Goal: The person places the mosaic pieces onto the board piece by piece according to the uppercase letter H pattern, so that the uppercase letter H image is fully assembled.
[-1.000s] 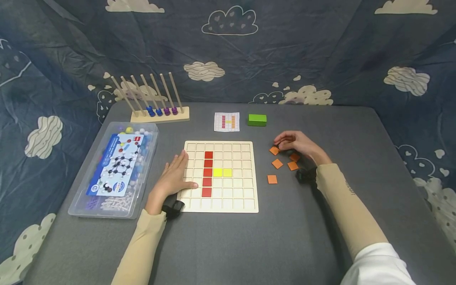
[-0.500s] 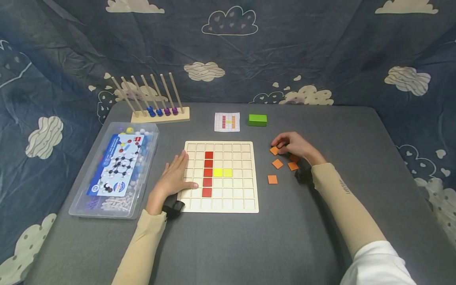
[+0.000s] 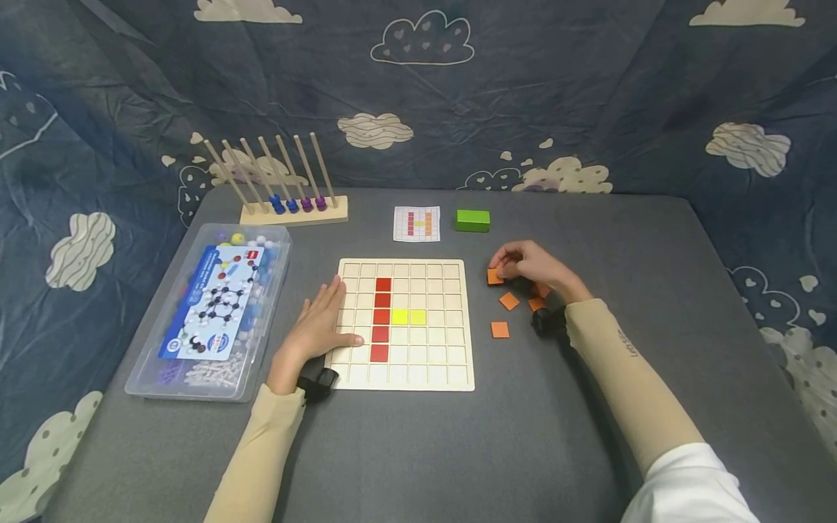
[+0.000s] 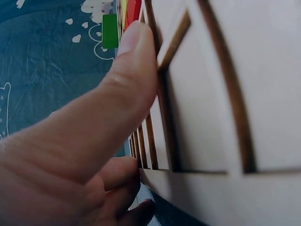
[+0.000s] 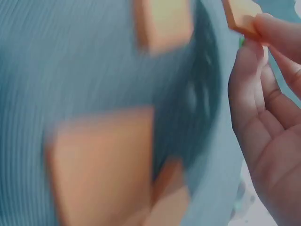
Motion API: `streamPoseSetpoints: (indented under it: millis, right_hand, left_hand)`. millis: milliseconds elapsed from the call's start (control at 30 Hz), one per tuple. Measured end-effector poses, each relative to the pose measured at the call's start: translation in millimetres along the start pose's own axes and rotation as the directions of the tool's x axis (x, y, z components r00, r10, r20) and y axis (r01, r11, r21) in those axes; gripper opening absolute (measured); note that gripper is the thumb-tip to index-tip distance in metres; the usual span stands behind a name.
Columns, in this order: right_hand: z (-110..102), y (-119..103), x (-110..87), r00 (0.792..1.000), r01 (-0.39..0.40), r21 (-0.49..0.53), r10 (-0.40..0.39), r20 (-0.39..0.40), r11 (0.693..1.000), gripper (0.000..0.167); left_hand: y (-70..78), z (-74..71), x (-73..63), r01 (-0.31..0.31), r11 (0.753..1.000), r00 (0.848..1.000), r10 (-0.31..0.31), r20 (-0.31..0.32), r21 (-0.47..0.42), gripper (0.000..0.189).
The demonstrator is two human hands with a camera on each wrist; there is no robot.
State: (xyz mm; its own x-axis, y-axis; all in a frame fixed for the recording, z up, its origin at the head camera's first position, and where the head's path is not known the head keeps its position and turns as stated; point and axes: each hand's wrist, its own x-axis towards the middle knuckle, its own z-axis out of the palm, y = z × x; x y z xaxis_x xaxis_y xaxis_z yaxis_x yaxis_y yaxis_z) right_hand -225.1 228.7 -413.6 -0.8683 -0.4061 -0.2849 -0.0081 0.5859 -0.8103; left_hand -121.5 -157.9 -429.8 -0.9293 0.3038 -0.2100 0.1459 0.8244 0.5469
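Observation:
A wooden grid board (image 3: 431, 371) lies mid-table, with a column of red tiles (image 3: 381, 317) and two yellow tiles (image 3: 408, 317) beside its middle. On the board's left edge rests my left hand (image 3: 317, 323), fingers spread and thumb over the squares; the left wrist view shows the thumb (image 4: 127, 70) against the surface. My right hand (image 3: 532, 263) pinches an orange tile (image 3: 495, 277) between thumb and fingers, right of the board's upper corner. The right wrist view shows this held orange tile (image 5: 242, 16) at the fingertips. Several loose orange tiles (image 3: 508, 301) lie below that hand, some partly hidden by it.
Behind the board are a small pattern card (image 3: 416, 224) and a green block (image 3: 472, 221). A lidded plastic case (image 3: 242, 385) of model pieces stands at left. Farther back is a peg rack (image 3: 336, 211) with blue and purple beads. A cloud-patterned cloth (image 3: 556, 94) hangs behind.
My right hand has taken hold of an orange tile from the loose group and shifted slightly left with it. My left hand has stayed on the board's edge.

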Motion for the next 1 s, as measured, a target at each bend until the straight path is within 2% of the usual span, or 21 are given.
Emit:
streamPoseSetpoints:
  millis: [167, 333, 500, 633, 767, 867, 1000]
  right_hand:
    - [23.1, -22.3, 11.6, 0.998, 0.045, 0.071, -0.049, 0.046, 0.996, 0.016]
    - [49.8, -43.6, 27.3, 0.994, 0.078, 0.054, -0.082, 0.071, 0.995, 0.013]
    - [69.1, -56.1, 38.3, 0.996, 0.083, -0.080, -0.080, 0.048, 0.993, 0.010]
    - [76.9, -61.2, 40.6, 0.996, 0.086, -0.220, -0.087, 0.005, 0.972, 0.011]
    - [79.5, -65.0, 40.1, 0.995, 0.096, -0.278, -0.101, -0.003, 0.956, 0.009]
    - [77.7, -63.3, 39.6, 0.994, 0.103, -0.238, -0.106, 0.001, 0.966, 0.007]
    - [66.9, -55.4, 36.8, 0.994, 0.104, -0.085, -0.102, 0.028, 0.991, 0.008]
  left_hand:
    - [1.1, 0.1, -0.4, -0.001, 1.000, 1.000, 0.001, -0.004, 0.003, 0.105]
    - [1.7, -0.4, -0.9, 0.005, 1.000, 1.000, -0.005, 0.001, -0.001, 0.105]
    - [1.6, -0.5, -0.8, -0.001, 1.000, 1.000, 0.001, 0.006, -0.005, 0.105]
    - [0.8, -0.1, -0.2, -0.005, 1.000, 1.000, 0.005, 0.011, -0.004, 0.106]
    - [0.0, -0.2, 0.0, -0.001, 1.000, 1.000, 0.001, 0.014, -0.002, 0.106]
    - [-0.1, -0.4, -0.1, 0.003, 1.000, 1.000, -0.003, 0.016, -0.001, 0.106]
    - [0.1, -0.3, -0.1, 0.008, 1.000, 1.000, -0.008, 0.011, 0.001, 0.105]
